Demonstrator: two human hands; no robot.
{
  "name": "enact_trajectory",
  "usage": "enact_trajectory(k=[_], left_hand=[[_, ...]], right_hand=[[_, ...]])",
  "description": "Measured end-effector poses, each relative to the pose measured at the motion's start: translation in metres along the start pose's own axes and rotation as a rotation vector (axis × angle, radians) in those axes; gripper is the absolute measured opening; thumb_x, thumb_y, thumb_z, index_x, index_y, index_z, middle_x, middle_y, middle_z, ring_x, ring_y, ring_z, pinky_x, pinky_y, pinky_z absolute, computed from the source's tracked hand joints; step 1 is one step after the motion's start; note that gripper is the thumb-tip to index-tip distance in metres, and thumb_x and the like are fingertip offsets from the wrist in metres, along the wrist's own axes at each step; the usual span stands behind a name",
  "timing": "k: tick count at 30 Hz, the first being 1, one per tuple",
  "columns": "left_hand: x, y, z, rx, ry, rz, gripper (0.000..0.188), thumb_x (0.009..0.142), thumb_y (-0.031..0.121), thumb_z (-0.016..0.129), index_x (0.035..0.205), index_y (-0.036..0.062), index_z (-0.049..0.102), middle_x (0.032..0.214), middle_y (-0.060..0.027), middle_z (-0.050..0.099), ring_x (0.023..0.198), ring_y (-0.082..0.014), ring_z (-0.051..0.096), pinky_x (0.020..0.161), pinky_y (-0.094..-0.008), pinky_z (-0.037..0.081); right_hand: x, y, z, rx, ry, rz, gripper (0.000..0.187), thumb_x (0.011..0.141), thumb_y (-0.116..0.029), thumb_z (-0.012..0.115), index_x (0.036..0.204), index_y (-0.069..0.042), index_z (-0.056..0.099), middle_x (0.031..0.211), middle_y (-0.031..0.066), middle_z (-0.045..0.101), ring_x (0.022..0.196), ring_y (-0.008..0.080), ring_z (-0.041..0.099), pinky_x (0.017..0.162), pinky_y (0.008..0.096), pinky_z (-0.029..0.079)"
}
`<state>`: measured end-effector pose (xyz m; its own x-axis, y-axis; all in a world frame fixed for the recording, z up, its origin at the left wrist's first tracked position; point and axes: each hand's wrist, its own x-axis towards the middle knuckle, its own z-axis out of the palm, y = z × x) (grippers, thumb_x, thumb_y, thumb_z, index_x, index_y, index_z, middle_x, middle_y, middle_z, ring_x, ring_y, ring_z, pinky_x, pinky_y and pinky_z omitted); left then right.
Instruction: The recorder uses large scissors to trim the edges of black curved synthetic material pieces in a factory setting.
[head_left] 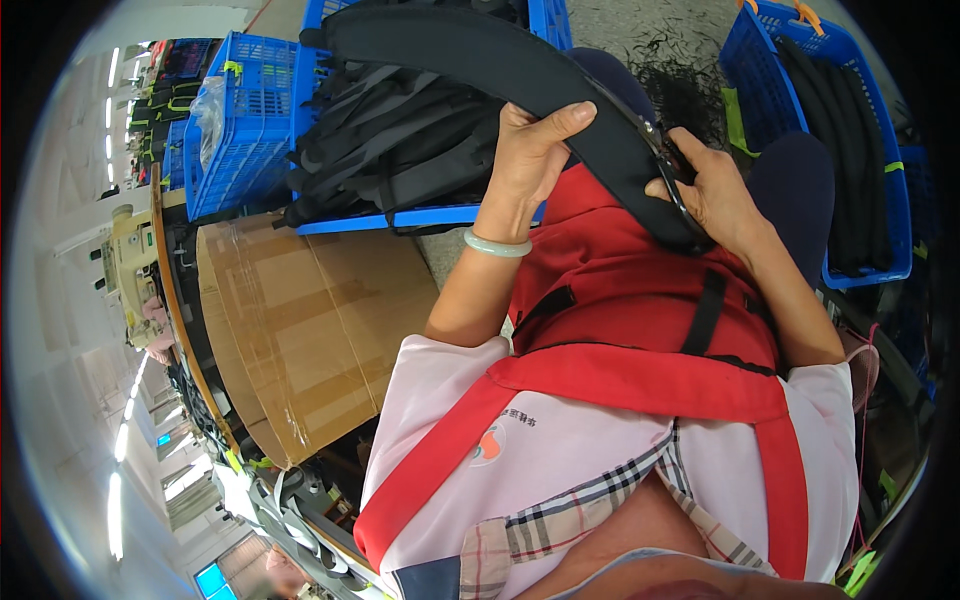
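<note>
Black padded strap upper centre of frame, long axis slanting upper left to centre right. Left hand pinches its middle; right hand, nearer lower-right end, grips scissors along edge.

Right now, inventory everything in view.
Padded strap: one, black, top centre
Scissors: one, metallic, centre right
Crates: several, blue, left and right
Loose straps: many, dark, left crate
Long pieces: several, black, right crate
Cardboard: one, brown, left
Scraps: many, black, floor
Machine: at least one, beige, far left
Lights: several, white, left
Apron: one, red, worn
Shirt: one, pale, worn
Bracelet: one, pale green, left wrist
Left hand: one, fingers on strap
Right hand: one, fingers on scissors
</note>
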<state>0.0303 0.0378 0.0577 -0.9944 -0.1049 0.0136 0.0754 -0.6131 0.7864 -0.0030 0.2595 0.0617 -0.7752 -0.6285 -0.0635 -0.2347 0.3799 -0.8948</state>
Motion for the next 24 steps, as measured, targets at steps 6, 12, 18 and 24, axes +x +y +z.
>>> enact_trajectory(k=[6,12,18,24], left_hand=[[0.0,0.002,0.008,-0.003,-0.023,0.002,0.017,0.08,-0.007,0.07,0.094,0.0026,0.068,0.089,-0.006,0.069,0.082,-0.0141,0.066,0.077,-0.0285,0.054],[-0.001,0.002,0.008,0.027,-0.026,0.024,0.015,0.081,-0.005,0.069,0.094,0.0021,0.067,0.091,-0.0066,0.069,0.083,-0.0145,0.066,0.078,-0.0294,0.055],[0.012,0.026,0.016,-0.09,0.035,0.123,0.016,0.08,-0.003,0.07,0.094,0.0028,0.067,0.09,-0.0058,0.068,0.083,-0.0158,0.066,0.079,-0.0302,0.054],[0.01,0.025,0.024,0.016,0.057,0.166,0.017,0.079,-0.006,0.069,0.093,0.0028,0.067,0.088,-0.0054,0.069,0.081,-0.0148,0.066,0.078,-0.0293,0.054]], right_hand=[[0.005,-0.003,-0.002,-0.037,0.015,-0.02,0.046,0.078,-0.033,0.077,0.102,0.0,0.054,0.068,0.0131,0.055,0.06,0.0219,0.05,0.059,0.0346,0.043],[0.008,0.002,-0.004,0.041,-0.001,-0.002,0.043,0.078,-0.03,0.078,0.1,-0.001,0.055,0.065,0.0105,0.052,0.057,0.0145,0.048,0.054,0.0316,0.041],[0.011,0.001,0.0,-0.014,0.082,-0.111,0.044,0.078,-0.029,0.078,0.102,-0.001,0.055,0.064,0.0112,0.051,0.055,0.0145,0.046,0.053,0.0314,0.04],[0.014,-0.012,-0.008,-0.068,0.067,-0.076,0.049,0.078,-0.031,0.078,0.105,0.0,0.053,0.067,0.0122,0.051,0.058,0.0168,0.046,0.057,0.0332,0.042]])
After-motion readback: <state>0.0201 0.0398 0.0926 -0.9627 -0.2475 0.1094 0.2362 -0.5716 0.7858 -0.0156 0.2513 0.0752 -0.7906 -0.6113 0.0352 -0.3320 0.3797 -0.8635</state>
